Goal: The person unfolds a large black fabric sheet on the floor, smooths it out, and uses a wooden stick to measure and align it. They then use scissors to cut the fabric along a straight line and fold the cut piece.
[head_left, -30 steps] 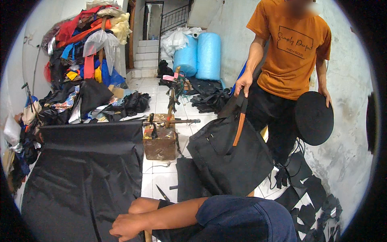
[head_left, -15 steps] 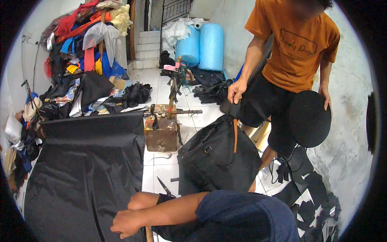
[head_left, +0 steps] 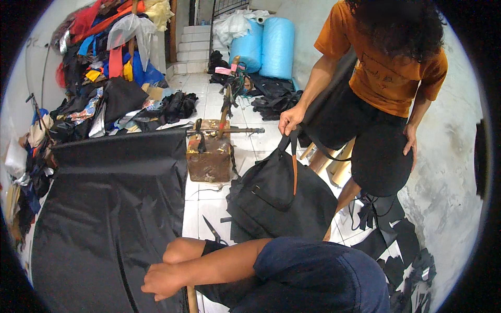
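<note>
My right hand [head_left: 160,281] reaches in from the lower right on a bare forearm with a navy sleeve. It hangs past a bent knee [head_left: 182,249], above a wide black sheet [head_left: 104,219] on the floor. Its fingers are curled; whatever they may hold is hidden. My left hand is out of the picture. Across from me, a co-worker's hand [head_left: 292,119] grips the top loop of a black bag [head_left: 287,203] with an orange strip. Their other hand [head_left: 410,138] steadies a rounded black piece [head_left: 383,159] against the leg.
Black-handled scissors [head_left: 213,228] lie on the tiles by the sheet. A worn brown block [head_left: 210,161] stands at the sheet's far corner. Fabric scraps [head_left: 125,68] are heaped back left, blue rolls [head_left: 276,49] stand behind, and black offcuts [head_left: 402,245] cover floor at right.
The co-worker has bent their head forward and moved the bag's loop slightly left, so the bag hangs differently. The rounded piece has shifted left. My right hand stays nearly in place.
</note>
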`<act>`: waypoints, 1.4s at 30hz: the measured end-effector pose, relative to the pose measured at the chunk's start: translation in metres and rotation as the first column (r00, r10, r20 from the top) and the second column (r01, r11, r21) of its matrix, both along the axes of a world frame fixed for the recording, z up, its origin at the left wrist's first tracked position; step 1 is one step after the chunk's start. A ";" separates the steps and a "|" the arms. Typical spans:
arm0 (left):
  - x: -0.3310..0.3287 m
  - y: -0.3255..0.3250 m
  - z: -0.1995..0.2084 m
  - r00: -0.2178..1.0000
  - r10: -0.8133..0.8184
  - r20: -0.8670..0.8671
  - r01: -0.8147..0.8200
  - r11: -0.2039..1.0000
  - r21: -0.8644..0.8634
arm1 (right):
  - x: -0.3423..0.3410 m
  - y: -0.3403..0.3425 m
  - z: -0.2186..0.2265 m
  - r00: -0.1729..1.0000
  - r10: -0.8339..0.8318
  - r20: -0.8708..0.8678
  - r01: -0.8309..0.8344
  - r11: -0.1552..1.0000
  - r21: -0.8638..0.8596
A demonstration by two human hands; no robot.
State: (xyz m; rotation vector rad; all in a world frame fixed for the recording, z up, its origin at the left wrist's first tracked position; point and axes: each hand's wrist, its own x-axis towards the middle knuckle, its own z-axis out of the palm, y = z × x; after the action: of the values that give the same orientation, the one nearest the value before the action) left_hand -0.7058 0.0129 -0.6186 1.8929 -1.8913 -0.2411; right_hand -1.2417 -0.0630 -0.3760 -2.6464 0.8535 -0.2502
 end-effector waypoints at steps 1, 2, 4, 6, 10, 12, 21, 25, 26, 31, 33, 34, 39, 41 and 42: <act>0.010 -0.002 0.000 0.999 0.024 0.022 -0.025 0.999 0.028 | 0.003 -0.001 0.006 1.000 0.011 -0.004 -0.011 1.000 -0.003; 0.020 -0.001 -0.002 0.998 0.047 0.044 -0.050 0.997 0.060 | 0.005 -0.002 0.011 1.000 0.016 -0.004 -0.016 1.000 -0.012; 0.012 0.001 -0.005 0.999 0.051 0.009 -0.052 0.998 0.040 | 0.003 0.000 0.010 1.000 0.002 -0.022 -0.002 1.000 -0.002; 0.007 0.001 -0.007 0.997 0.076 0.025 -0.078 0.995 0.061 | 0.003 -0.001 0.000 1.000 0.000 -0.003 0.000 1.000 -0.017; 0.018 0.006 -0.005 0.992 0.117 0.041 -0.120 0.990 0.073 | 0.009 -0.003 0.003 1.000 0.020 0.001 -0.020 1.000 -0.015; 0.021 0.012 0.003 0.989 0.137 0.062 -0.140 0.988 0.057 | 0.016 -0.008 0.001 0.999 0.047 -0.007 -0.047 0.999 -0.017; -0.001 0.006 0.001 0.987 0.107 0.121 -0.117 0.990 0.078 | 0.008 -0.003 0.001 0.999 0.034 -0.033 -0.034 0.999 0.005; 0.002 0.004 -0.008 0.990 0.110 0.088 -0.114 0.993 0.039 | 0.008 -0.003 0.001 0.998 0.040 -0.040 -0.040 0.999 0.010; 0.001 0.003 -0.011 0.988 0.115 0.102 -0.120 0.992 0.039 | 0.006 -0.002 0.002 0.998 0.032 -0.046 -0.031 0.999 0.020; 0.002 0.010 -0.012 0.976 0.184 0.113 -0.191 0.980 0.061 | 0.010 -0.004 0.001 0.998 0.038 -0.043 -0.036 0.998 0.050; 0.006 0.011 -0.017 0.979 0.173 0.110 -0.180 0.982 0.056 | 0.008 -0.002 0.007 0.998 0.047 -0.031 -0.045 0.998 0.039; 0.009 0.011 -0.017 0.981 0.164 0.107 -0.171 0.983 0.063 | 0.007 -0.002 0.009 0.998 0.053 -0.024 -0.053 0.998 0.033; 0.015 0.009 -0.026 0.993 -0.048 0.109 0.067 0.981 -0.182 | 0.005 -0.001 0.003 0.998 0.054 0.016 -0.056 0.990 0.130; 0.030 0.003 -0.025 0.959 -0.231 0.161 0.279 0.863 -0.422 | 0.010 -0.005 0.007 0.996 0.077 0.042 -0.081 0.991 0.111; 0.029 0.004 -0.031 0.961 -0.245 0.128 0.276 0.870 -0.409 | 0.007 -0.005 0.007 0.996 0.078 0.041 -0.081 0.991 0.101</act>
State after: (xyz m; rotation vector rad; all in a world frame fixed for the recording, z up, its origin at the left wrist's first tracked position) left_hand -0.6763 0.0169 -0.6494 1.3738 -2.0458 0.1526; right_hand -1.2345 -0.0677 -0.3694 -2.5648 0.7272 -0.2283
